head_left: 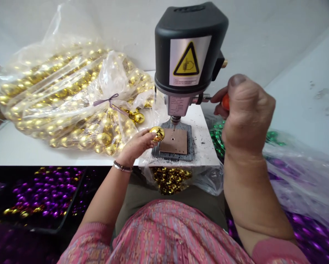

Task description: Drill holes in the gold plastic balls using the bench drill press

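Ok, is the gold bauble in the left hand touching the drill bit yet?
Apart: the head view shows the gold bauble, held in the left hand, with a clear gap from the drill bit.

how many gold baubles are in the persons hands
1. The gold bauble sits in the left hand beside the drill press; the right hand grips an orange handle and shows none.

"What does your left hand (135, 145) hold?"

"You hold a shiny gold ball ornament (157, 134) in your fingertips, just beside the bit of the bench drill (174, 126)."

"And your right hand (248, 113)?"

"You wrap it around the orange handle (225, 102) of the metal lever (201, 98) at the drill's side, your fingers hiding most of the handle."
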A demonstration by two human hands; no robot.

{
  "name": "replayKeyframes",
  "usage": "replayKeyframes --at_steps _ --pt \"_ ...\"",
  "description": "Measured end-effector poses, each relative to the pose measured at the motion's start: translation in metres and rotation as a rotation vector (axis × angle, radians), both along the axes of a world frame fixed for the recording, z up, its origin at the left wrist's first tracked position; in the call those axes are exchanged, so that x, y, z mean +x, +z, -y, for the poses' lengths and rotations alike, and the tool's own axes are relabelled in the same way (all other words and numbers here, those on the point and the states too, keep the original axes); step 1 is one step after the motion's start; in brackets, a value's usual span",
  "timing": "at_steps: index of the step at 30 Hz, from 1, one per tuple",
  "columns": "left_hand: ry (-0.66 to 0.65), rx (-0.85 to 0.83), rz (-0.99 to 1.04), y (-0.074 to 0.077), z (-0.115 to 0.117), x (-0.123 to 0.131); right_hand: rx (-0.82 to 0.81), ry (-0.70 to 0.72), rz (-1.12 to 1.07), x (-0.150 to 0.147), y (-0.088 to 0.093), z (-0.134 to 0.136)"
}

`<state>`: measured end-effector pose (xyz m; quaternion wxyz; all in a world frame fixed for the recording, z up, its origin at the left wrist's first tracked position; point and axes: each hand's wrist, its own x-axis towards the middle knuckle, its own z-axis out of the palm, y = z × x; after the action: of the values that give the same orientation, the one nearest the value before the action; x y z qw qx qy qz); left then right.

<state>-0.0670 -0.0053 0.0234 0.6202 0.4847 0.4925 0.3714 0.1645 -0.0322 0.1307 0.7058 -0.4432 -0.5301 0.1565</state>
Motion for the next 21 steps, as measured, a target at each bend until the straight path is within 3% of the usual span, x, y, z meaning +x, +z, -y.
replayKeyframes --at_steps 3,6,12,21 --pt "0.055 -0.247 0.23 -0.007 0.005 0.018 -0.047 0.012 0.001 0.003 0.013 -0.009" --pt "0.087 -0.315 0.195 -0.01 0.003 0.033 -0.086 0.05 -0.011 0.007 0.026 -0.019" --pt "0.059 0.006 -0.182 -0.015 -0.003 0.046 -0.093 0.102 -0.036 0.009 0.037 -0.027" --pt "-0.076 0.225 -0.576 -0.018 -0.009 0.051 -0.094 0.091 0.023 0.01 0.035 -0.026"
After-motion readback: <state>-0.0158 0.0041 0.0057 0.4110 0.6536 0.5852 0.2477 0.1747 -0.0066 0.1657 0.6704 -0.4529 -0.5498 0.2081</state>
